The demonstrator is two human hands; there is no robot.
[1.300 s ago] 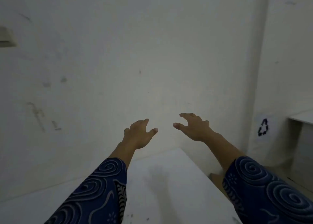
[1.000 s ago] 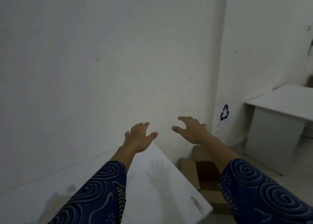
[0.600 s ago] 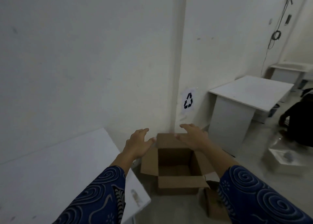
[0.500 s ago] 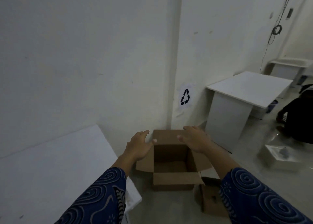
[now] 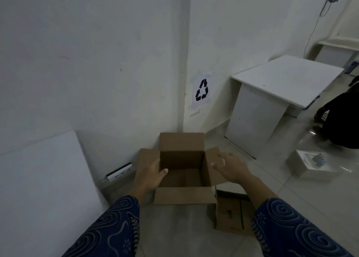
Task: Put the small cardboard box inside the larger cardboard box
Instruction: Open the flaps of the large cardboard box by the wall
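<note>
The larger cardboard box (image 5: 183, 169) stands open on the floor (image 5: 174, 229) in the wall corner, flaps spread, with the small cardboard box (image 5: 230, 216) just beside it at its five o'clock. At its nine o'clock the left hand (image 5: 148, 176) is spread and empty over the left flap. At three o'clock the right hand (image 5: 233, 168) hovers spread and empty over the right flap.

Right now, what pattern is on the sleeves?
Pale swirls on dark blue sleeves, seen from the head camera.
</note>
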